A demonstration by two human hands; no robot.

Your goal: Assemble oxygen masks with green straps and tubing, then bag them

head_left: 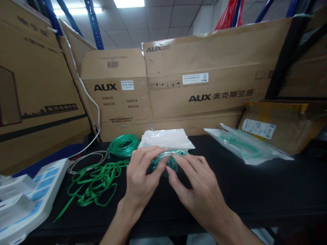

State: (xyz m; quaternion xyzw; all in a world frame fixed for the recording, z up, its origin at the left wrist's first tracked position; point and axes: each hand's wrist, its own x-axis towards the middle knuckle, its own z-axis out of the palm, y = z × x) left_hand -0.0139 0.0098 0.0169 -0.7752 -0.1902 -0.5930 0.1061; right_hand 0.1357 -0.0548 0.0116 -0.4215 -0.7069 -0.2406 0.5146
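Coil: the small green coil (174, 163) is at the centre of the frame, between the two hands and partly hidden by their fingers.
Left hand: the left hand (143, 170) grips the coil from its left side, fingers bent over the top and thumb laid against the near face.
Right hand: the right hand (198, 173) grips it from the other side, index finger on its upper edge, thumb tip just beside the left thumb.
Behind the hands: white bags (167, 137) lie flat at mid-frame.
Left of centre: a larger ring of green tubing (122, 153), with a loose tangle of green cord (102, 172) nearer the camera.
Lower left: a white power strip (48, 183) with plugs in it.
Right: a clear bag (245, 146) with green contents, beside a taped box (291, 132).
Surface: the black table (255, 197).
Backdrop: upright cardboard (166, 102) printed AUX across the upper middle.
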